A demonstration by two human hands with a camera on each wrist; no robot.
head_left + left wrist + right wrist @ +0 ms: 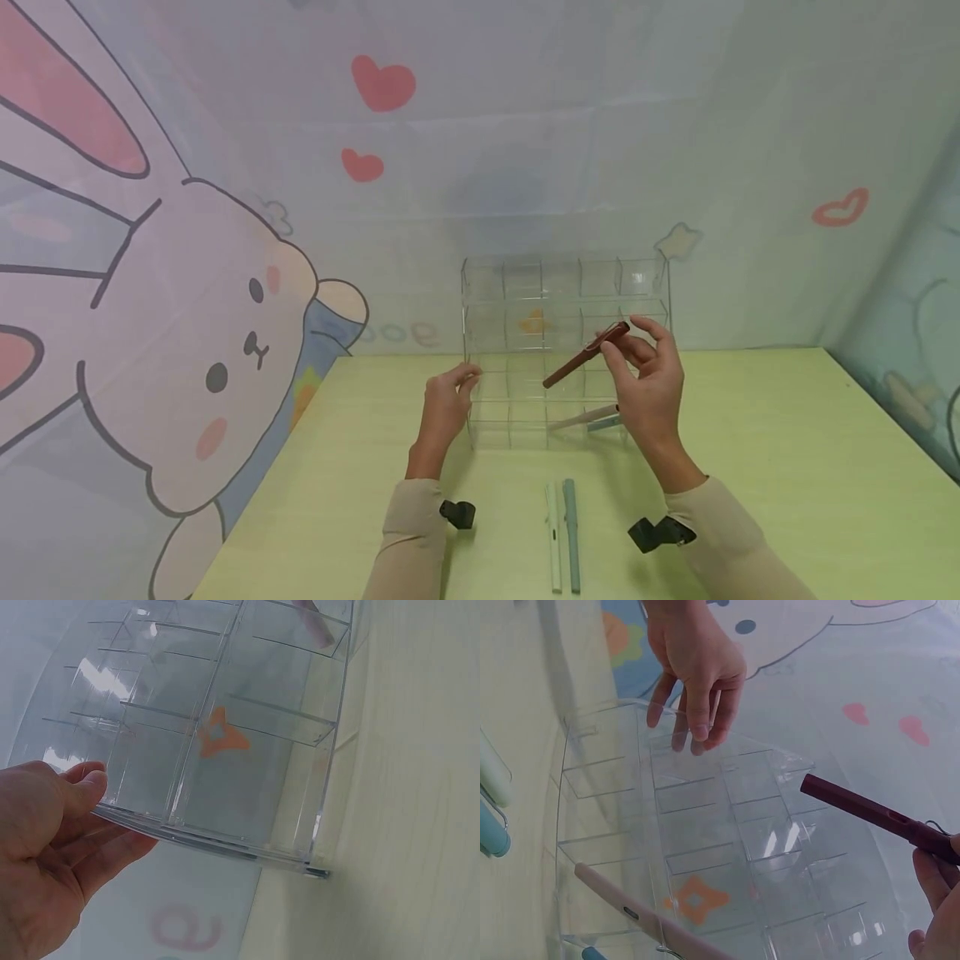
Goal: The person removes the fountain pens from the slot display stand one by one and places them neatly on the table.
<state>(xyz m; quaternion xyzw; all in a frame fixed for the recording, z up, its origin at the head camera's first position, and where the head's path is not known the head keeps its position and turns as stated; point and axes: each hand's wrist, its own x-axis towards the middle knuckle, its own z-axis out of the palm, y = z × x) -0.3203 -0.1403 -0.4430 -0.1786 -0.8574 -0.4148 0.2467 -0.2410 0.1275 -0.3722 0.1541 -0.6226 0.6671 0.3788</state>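
My right hand [651,379] pinches a dark red pen [573,365] between thumb and fingers near its clip end. The pen slants in front of a clear divided organizer [525,400], its far end pointing down to the left. At the organizer's left side, my left hand [447,407] grips the edge, thumb on one face and fingers on the other, as the left wrist view shows. A pale pink pen [619,901] and a blue pen [604,423] lie in the lowest row, partly hidden by my right hand in the head view.
On the table [337,500] in front of the organizer, a pale green pen [555,554] and a teal pen [572,537] lie side by side between my forearms. A printed curtain [525,125] hangs behind the table's back edge.
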